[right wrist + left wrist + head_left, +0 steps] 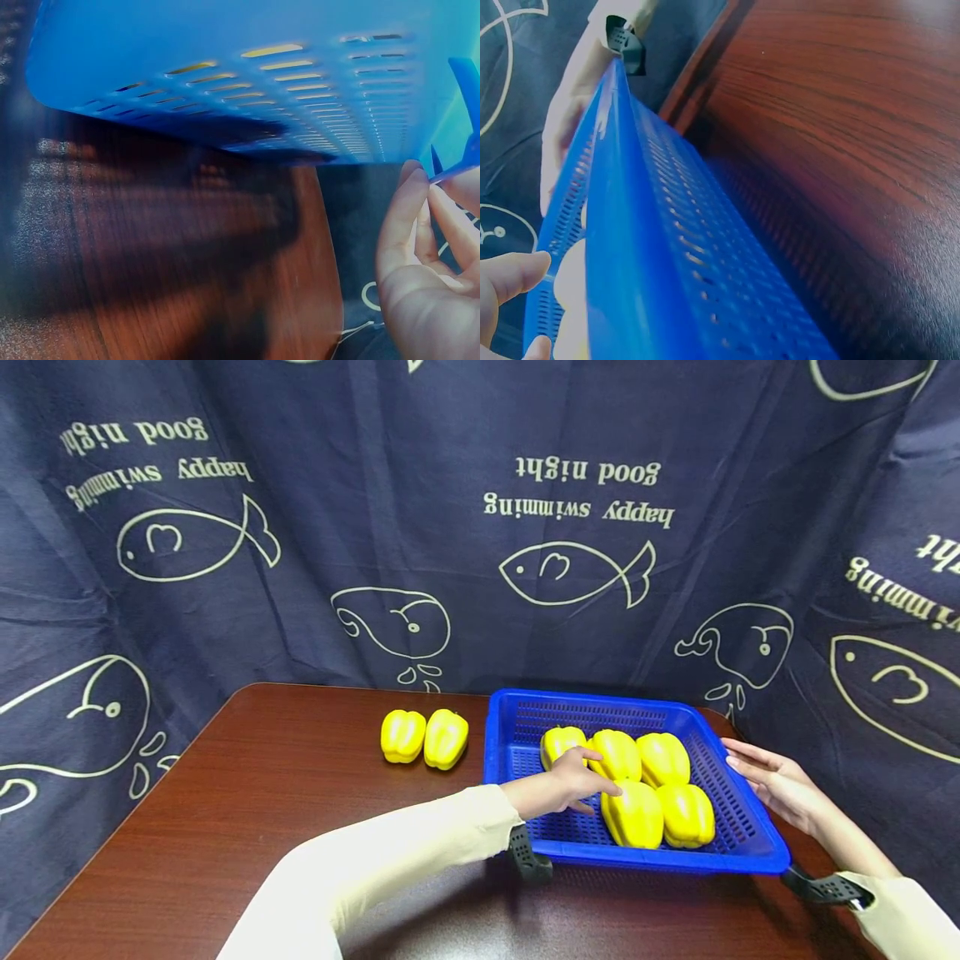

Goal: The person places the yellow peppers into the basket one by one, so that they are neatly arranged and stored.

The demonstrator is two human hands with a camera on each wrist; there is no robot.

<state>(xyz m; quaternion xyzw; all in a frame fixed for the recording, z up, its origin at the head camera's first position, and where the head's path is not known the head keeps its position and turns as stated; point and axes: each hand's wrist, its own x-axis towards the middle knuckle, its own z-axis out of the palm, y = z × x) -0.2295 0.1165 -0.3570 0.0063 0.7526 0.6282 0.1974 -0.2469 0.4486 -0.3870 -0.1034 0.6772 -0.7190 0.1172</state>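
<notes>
A blue plastic basket point(517, 845) with slotted walls holds several yellow bell peppers point(632, 814). My left hand point(568, 782) is over the basket, fingers and thumb spread beside the peppers at their left side. In the left wrist view, the left thumb point(521, 274) shows apart from the fingers, beyond the basket's near rim. At the basket's right side, my right hand point(783, 789) holds the rim by its fingertips; the right wrist view shows those fingers point(397, 217) at the blue edge. Part of the peppers nearest the left hand is hidden behind it.
Two more yellow bell peppers point(446, 740) lie side by side on the brown wooden table point(300, 777), left of the basket. A dark blue curtain point(420, 527) with white fish drawings hangs behind the table and at its sides. Each wrist carries a black strap point(529, 858).
</notes>
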